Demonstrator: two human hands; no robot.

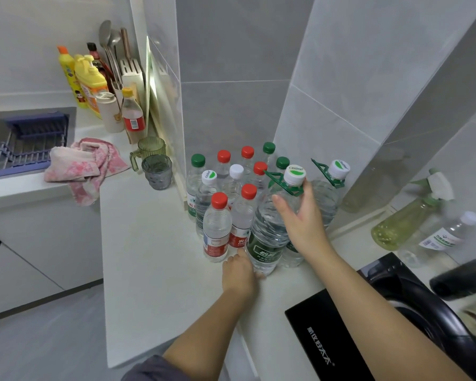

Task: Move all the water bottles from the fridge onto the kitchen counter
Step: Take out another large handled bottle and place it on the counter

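Observation:
A large clear water bottle [267, 232] with a white cap and a green carry handle stands on the white kitchen counter [154, 243], at the front right of a cluster. My right hand [300, 215] is wrapped over its shoulder just below the cap. My left hand [238, 273] holds it at the base. A second large bottle [327, 196] stands behind it against the wall. To the left, several small water bottles [217, 226] with red, green and white caps stand upright and close together in the corner. The fridge is out of view.
A green cup [151, 149] and a grey glass [157, 171] stand left of the bottles. A pink towel [85, 163] hangs over the counter edge by the sink rack [28, 144]. Detergent bottles [88, 81] line the back. A black stove [341, 339] and a green spray bottle [407, 215] are on the right.

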